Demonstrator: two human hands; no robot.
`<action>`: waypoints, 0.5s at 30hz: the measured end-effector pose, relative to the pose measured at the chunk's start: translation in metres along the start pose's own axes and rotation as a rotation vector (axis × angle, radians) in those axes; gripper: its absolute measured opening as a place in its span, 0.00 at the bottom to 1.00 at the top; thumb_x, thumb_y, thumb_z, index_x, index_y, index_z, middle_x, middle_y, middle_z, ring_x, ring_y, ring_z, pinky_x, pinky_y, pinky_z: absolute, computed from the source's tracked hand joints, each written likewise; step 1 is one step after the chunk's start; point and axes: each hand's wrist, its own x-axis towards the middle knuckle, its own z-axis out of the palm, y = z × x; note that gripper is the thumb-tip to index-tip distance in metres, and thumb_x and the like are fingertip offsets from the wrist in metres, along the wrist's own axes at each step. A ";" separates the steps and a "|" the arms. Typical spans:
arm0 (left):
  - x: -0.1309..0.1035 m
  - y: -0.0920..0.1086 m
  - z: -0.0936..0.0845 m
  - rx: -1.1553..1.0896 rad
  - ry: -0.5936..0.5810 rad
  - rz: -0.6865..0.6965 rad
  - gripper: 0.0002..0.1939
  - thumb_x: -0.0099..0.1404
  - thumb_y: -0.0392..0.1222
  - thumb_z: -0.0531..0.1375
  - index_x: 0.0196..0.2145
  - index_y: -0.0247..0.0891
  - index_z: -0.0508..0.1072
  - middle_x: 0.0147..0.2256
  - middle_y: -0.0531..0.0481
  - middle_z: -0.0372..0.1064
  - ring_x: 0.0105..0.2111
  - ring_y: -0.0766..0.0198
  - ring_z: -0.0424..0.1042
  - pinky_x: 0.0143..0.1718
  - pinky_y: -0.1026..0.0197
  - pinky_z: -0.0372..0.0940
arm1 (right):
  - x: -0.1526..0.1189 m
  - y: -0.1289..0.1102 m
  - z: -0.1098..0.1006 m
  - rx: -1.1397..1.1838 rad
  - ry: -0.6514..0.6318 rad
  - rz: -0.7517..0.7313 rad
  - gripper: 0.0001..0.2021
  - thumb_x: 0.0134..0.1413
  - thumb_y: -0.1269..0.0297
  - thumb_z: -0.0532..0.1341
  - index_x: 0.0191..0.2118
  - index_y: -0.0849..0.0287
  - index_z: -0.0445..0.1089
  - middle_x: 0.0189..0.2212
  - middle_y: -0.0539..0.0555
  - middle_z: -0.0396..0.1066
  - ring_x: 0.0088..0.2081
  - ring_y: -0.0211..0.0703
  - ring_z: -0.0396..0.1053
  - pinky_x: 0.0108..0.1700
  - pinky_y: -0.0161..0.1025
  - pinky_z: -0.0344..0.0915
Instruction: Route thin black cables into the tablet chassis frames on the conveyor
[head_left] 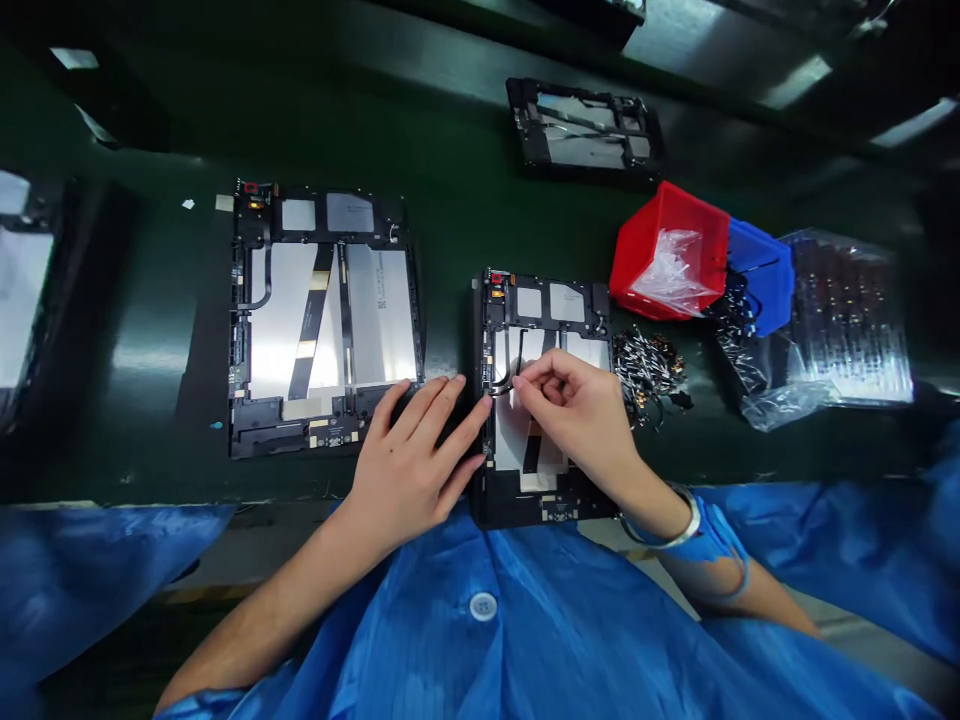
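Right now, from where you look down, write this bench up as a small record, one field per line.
Left hand: spread between left tablet and near tablet, one fingertip at the latter's edge
Right hand: pinching black cable over near tablet
Far tablet: beyond near tablet
Cut-off tablet: at the picture's left edge
Red bin: clear plastic pieces
Blue bin: beside red bin, black parts at its mouth
Parts pile: right of near tablet

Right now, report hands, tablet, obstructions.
Right hand: grip closed on black cable, over near tablet. Left hand: spread, fingertips at its left edge. Small-parts heap close by its right edge.
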 end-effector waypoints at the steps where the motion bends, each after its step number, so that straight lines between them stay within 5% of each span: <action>1: 0.001 0.000 0.000 0.011 -0.012 -0.001 0.20 0.70 0.44 0.53 0.56 0.34 0.69 0.54 0.36 0.68 0.53 0.49 0.68 0.55 0.46 0.56 | 0.001 -0.001 0.000 -0.014 -0.009 0.004 0.06 0.48 0.65 0.60 0.24 0.58 0.68 0.16 0.44 0.63 0.18 0.29 0.53 0.23 0.32 0.51; 15: 0.013 0.005 0.000 0.051 -0.046 0.007 0.17 0.70 0.42 0.52 0.50 0.30 0.72 0.50 0.34 0.71 0.49 0.47 0.70 0.52 0.46 0.58 | 0.020 -0.006 -0.013 -0.128 -0.209 0.041 0.02 0.48 0.69 0.61 0.26 0.59 0.69 0.17 0.44 0.63 0.20 0.32 0.59 0.26 0.34 0.53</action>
